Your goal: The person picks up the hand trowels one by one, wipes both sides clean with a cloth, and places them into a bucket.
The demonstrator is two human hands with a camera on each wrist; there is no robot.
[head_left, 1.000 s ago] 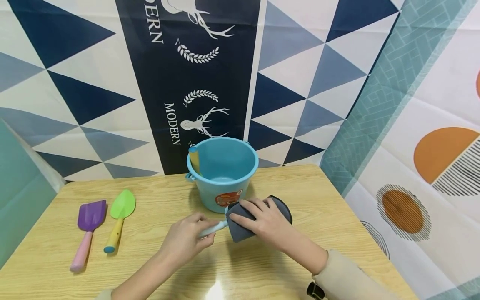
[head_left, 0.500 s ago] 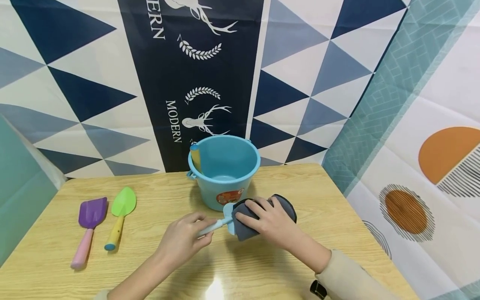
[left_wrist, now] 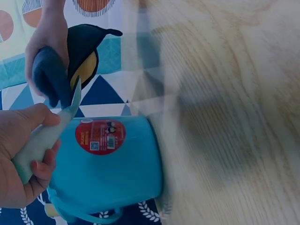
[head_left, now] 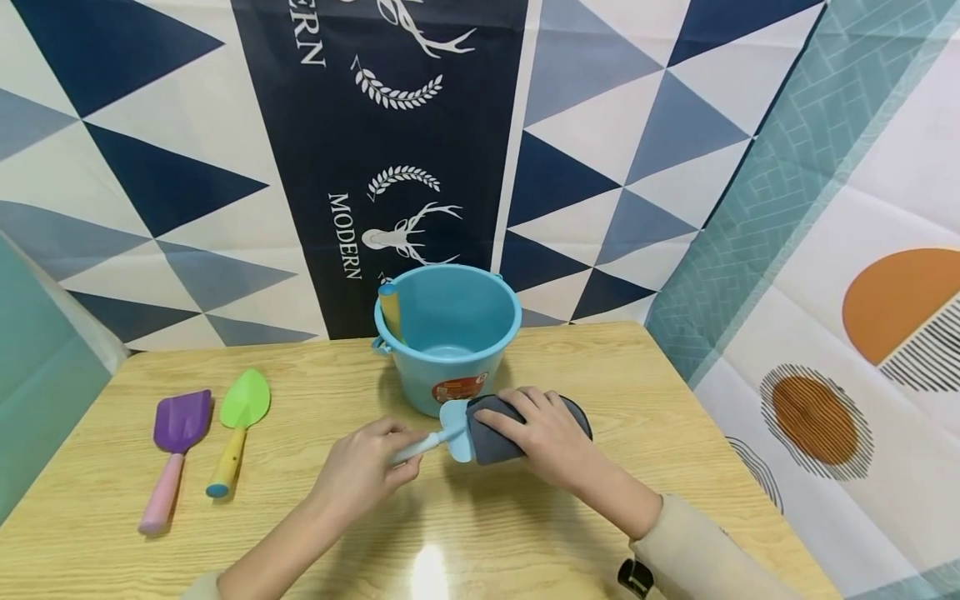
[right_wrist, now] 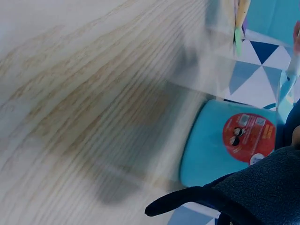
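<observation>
My left hand (head_left: 367, 467) pinches the pale handle of a light-blue toy shovel (head_left: 456, 431), its blade pointing right, above the table. In my right hand (head_left: 538, 437) is a folded dark grey-blue cloth (head_left: 493, 443) with black edging, overlapping the far end of the blade. The left wrist view shows fingers and thumb around the handle, and a yellow inner side of the cloth (left_wrist: 86, 70). A black loop hangs off the cloth (right_wrist: 262, 185) in the right wrist view. Just behind both hands stands a light-blue bucket (head_left: 412, 379) with a red label.
A yellow handle with a blue end (head_left: 391, 312) sticks up inside the bucket's left side. On the table's left lie a purple shovel (head_left: 182, 422) with a pink handle and a green trowel (head_left: 244, 402) with a yellow handle. Patterned sheets (head_left: 405, 142) hang behind and beside the table.
The cloth has slid rightward off much of the shovel blade, which it mostly covered a second ago. My left hand has shifted slightly left with the handle still in its fingers.
</observation>
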